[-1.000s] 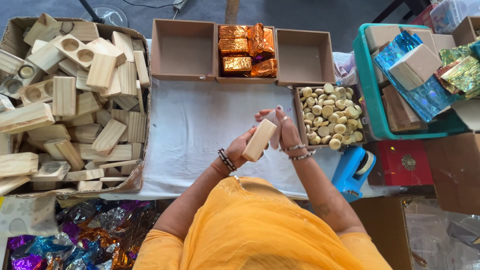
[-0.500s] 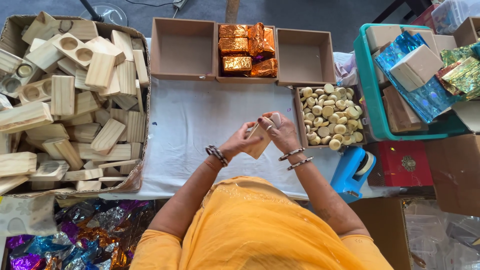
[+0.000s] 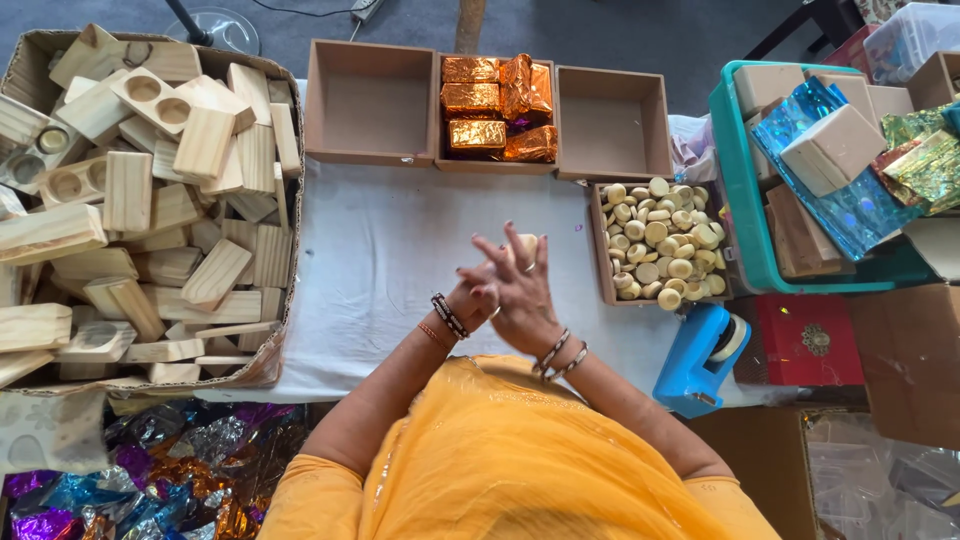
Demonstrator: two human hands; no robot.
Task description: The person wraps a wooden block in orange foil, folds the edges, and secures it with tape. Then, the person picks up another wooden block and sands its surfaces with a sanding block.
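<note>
Pale, matt raw-wood blocks (image 3: 130, 190) fill a rough brown cardboard carton (image 3: 40, 45). Crinkled, glossy orange foil parcels (image 3: 497, 105) sit in a smooth matt brown tray (image 3: 495, 165). A matt white cloth (image 3: 390, 250) covers the table, beside a shiny blue plastic tape dispenser (image 3: 695, 360).

Right hand (image 3: 520, 290) over left hand (image 3: 472, 295), fingers splayed.

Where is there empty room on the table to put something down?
The white cloth is bare between the cardboard box of wooden blocks and the tray of round cream pieces. Two brown boxes, left and right of the orange-foil box, are empty. The right side, around the teal crate, is crowded.
</note>
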